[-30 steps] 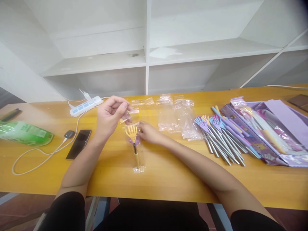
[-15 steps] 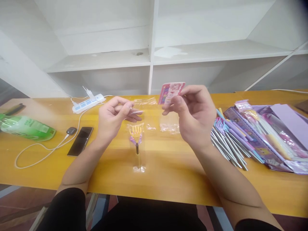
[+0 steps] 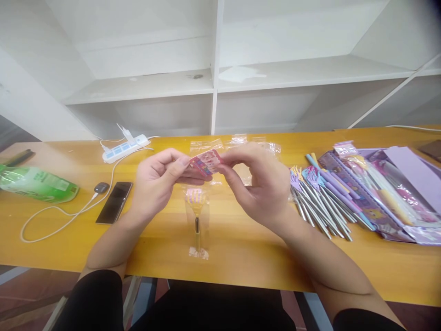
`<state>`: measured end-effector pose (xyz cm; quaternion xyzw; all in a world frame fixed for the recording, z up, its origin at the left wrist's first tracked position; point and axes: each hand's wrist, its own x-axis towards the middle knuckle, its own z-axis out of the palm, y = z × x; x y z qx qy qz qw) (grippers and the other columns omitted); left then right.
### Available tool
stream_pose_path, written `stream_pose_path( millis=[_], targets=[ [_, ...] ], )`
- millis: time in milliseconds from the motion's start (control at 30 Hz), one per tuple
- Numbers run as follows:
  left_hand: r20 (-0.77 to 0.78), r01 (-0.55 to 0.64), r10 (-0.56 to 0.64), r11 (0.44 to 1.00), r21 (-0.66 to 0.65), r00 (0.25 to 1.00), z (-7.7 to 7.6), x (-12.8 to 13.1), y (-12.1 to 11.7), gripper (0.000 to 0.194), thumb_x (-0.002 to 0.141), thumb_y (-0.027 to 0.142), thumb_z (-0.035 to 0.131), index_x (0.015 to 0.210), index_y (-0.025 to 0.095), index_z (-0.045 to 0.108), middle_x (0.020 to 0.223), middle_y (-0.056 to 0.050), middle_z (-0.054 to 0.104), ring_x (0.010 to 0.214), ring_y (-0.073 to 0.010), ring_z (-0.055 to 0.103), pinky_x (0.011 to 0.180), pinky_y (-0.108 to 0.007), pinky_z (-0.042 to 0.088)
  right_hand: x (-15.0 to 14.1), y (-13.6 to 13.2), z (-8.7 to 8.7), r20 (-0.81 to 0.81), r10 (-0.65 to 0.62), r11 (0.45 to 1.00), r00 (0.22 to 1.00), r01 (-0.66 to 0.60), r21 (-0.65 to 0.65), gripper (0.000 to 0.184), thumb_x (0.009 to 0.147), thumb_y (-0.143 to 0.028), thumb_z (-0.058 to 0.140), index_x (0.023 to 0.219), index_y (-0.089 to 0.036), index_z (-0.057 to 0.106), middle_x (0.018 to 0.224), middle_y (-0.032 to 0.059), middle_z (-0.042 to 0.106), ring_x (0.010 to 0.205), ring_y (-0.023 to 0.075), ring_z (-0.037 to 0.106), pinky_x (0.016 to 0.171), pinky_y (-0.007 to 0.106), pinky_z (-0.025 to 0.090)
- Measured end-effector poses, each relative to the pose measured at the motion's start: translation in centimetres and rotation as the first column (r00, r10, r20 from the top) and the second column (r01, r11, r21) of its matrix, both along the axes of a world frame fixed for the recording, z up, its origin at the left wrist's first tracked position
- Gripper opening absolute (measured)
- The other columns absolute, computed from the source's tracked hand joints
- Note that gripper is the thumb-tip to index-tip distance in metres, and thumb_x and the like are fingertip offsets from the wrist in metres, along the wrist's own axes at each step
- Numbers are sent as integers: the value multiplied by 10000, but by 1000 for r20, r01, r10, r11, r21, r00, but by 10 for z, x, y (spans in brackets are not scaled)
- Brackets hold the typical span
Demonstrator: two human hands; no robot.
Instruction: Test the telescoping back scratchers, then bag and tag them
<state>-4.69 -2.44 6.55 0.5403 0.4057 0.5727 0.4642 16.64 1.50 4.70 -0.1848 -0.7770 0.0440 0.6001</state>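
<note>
Lowered leftward, the pink card [image 3: 207, 162] hovers above the desk [image 3: 248, 262], fingers of your right hand [image 3: 263, 184] pinching its right end while those of your left hand [image 3: 156, 184] seem to pinch the clear bag [image 3: 204, 224]. Light, stiff-looking, probably slick, the card suits an edge grip.

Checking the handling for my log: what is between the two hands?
The head view shows a pink printed card between them, its right end pinched by the right hand, its other end at the left hand.

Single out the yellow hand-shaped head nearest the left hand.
The bagged yellow head just below the left hand; the piled heads lie farther right.
</note>
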Motion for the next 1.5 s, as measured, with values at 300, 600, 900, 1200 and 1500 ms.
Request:
stream_pose_path(
  millis=[300, 600, 900, 1200, 1500],
  targets=[
    [140, 158, -146, 984, -77, 979, -1, -1, 4, 232, 946, 368, 820, 816, 177, 823, 797, -42, 791, 792, -212, 806, 852, -403, 730, 5, -14, 2, 154, -141, 978, 978, 114, 173, 271, 1031, -35, 653, 1181, -239, 750, 959, 23, 726, 850, 132, 679, 749, 290, 566],
    [144, 142, -122, 981, -134, 982, -3, 4, 3, 249, 921, 402, 838, 888, 158, 879, 953, -127, 855, 1001, -334, 840, 948, -491, 713, 8, -22, 7, 263, -160, 983, 951, 129, 132, 252, 1071, -58, 592, 1169, -227, 750, 958, 19, 716, 826, 127, 619, 727, 308, 493],
    [162, 137, -114, 981, -136, 980, -7, 9, 6, 250, 961, 405, 803, 912, 172, 881, 989, -114, 863, 925, -270, 843, 923, -438, 721, 11, -7, 1, 298, -126, 989, 946, 97, 110, 296, 1087, -116, 551, 1260, -290, 717, 971, 17, 667, 840, 147, 571, 721, 312, 456],
    [166, 90, -61, 981, -171, 984, -8, 8, 9, 273, 938, 438, 820, 910, 169, 863, 953, -107, 861, 907, -279, 842, 879, -433, 717, 12, -2, 4, 339, -54, 998, 939, 36, 60, 367, 1071, -106, 551, 1317, -333, 701, 1095, 40, 618, 861, 142, 578, 719, 305, 518],
    [180, 68, -42, 988, -138, 983, -9, 6, 11, 259, 949, 426, 818, 928, 173, 869, 971, -100, 864, 907, -254, 842, 829, -351, 695, 9, -2, 3, 351, -25, 997, 936, -1, 73, 295, 1067, -148, 604, 1341, -249, 647, 1173, 86, 581, 922, 159, 617, 743, 329, 584]
  ],
)
